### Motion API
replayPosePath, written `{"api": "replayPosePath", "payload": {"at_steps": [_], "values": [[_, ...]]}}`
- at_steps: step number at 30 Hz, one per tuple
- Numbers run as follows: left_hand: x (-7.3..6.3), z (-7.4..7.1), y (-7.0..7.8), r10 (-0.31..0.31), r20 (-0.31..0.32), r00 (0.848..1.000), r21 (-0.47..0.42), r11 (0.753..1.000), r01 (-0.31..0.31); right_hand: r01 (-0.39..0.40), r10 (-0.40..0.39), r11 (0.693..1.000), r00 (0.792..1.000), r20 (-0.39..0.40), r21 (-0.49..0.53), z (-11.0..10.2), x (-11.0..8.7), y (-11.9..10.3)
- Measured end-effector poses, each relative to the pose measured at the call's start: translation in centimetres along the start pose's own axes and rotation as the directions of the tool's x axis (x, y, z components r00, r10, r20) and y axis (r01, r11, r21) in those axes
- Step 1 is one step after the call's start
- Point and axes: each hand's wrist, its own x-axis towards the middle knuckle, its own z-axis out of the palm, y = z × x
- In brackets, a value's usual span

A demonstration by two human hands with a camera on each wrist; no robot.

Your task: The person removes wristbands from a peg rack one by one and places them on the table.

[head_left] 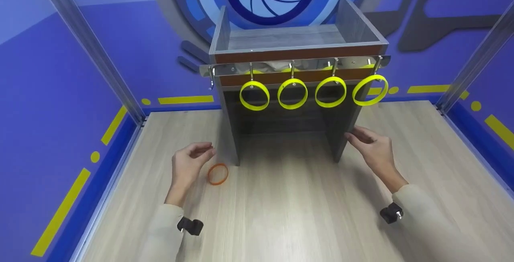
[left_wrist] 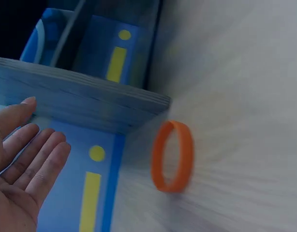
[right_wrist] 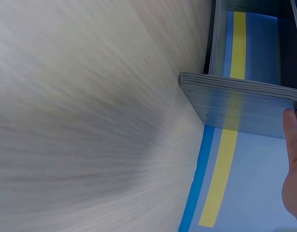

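Observation:
A grey wooden shelf unit (head_left: 233,133) stands upright on the table, with a metal hook rail (head_left: 233,69) across its front. Several yellow rings (head_left: 254,107) hang from the rail's hooks; the leftmost hook (head_left: 211,78) bears no ring. On the tabletop, near the shelf's left front corner, lies an orange ring (left_wrist: 186,157). My left hand (head_left: 188,163) hovers beside that corner, left of the orange ring, fingers relaxed and holding nothing. My right hand (head_left: 375,149) touches the shelf's right side panel (right_wrist: 245,104) near its front edge, fingers fairly straight.
The light wood tabletop (head_left: 281,213) reaches the blue printed walls (head_left: 100,73) on the left, back and right. Metal posts (head_left: 96,49) rise at the back corners. An open-topped tray section (head_left: 285,39) forms the shelf's top.

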Motion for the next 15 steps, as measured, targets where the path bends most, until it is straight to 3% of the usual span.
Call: {"api": "replayPosePath", "payload": {"at_steps": [9, 15], "values": [[0.6, 0.4, 4.1, 0.154, -0.015, 0.988, -0.107, 0.982, -0.155, 0.003, -0.003, 1.000, 1.000, 0.010, 0.030, 0.0, -0.2, -0.6], [1.1, 0.8, 6.6, 0.202, -0.024, 0.979, -0.174, 0.964, -0.203, 0.019, -0.019, 0.999, 1.000, 0.010, 0.032, -0.1, -0.6, -2.0]]}}
